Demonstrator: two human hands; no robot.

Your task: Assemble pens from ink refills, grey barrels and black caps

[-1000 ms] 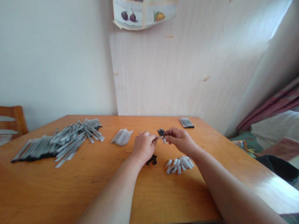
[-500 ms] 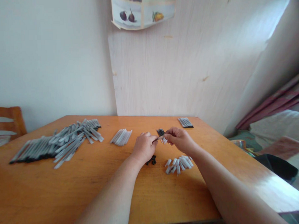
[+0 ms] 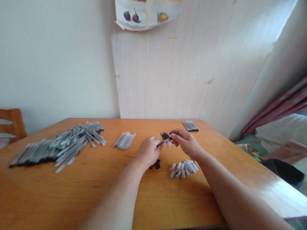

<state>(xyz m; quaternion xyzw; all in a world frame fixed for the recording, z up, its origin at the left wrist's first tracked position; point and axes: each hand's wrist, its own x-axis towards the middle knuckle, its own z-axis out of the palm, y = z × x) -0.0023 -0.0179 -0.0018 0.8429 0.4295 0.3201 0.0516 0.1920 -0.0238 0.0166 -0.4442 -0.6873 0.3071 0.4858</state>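
Note:
A slim pen (image 3: 165, 141) with a pale barrel and a dark end is held above the middle of the table. My left hand (image 3: 149, 150) is closed round its left part, fingers wrapped. With thumb and forefinger, my right hand (image 3: 186, 141) pinches the dark right end. Just behind the pen lie several black-and-clear pen parts (image 3: 164, 135), partly covered by my hands. Small black plugs (image 3: 157, 164) sit below my left wrist, some hidden. Nearer me, under my right wrist, is a loose pile of translucent pen caps (image 3: 184, 168).
Clear pen barrels (image 3: 124, 140) lie in a row left of my hands. A big heap of pens and barrels (image 3: 73, 138) covers the table's left side. Capped pens (image 3: 190, 125) line up at the far right edge. A wooden chair (image 3: 16, 123) stands left, a black bin (image 3: 283, 171) right.
My right hand has shifted slightly right along the pen, and more of the dark end shows between the hands. My left hand stays in place.

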